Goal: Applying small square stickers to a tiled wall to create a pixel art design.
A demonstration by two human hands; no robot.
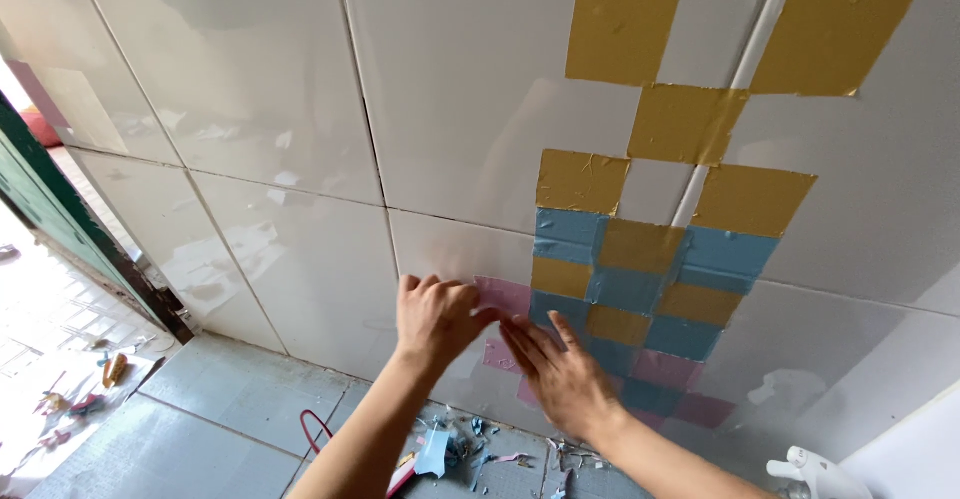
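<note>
The person's left hand [435, 319] is curled, its fingertips pinching the edge of a pink square sticker [503, 296] on the glossy white tiled wall [300, 139]. At its 4 o'clock, the right hand [560, 374] lies flat with fingers spread, pressing the wall over the lower pink pieces. At 1 o'clock rises a checkered patch of blue and mustard-yellow squares [640, 249]. Paper scraps [470, 449] litter the grey floor at 6 o'clock.

I see shiny, smooth white wall tiles [300, 109]. The yellow, blue and pink tape squares [640, 249] look matt and a bit wrinkly. The grey floor tiles [230, 399] look dull.
</note>
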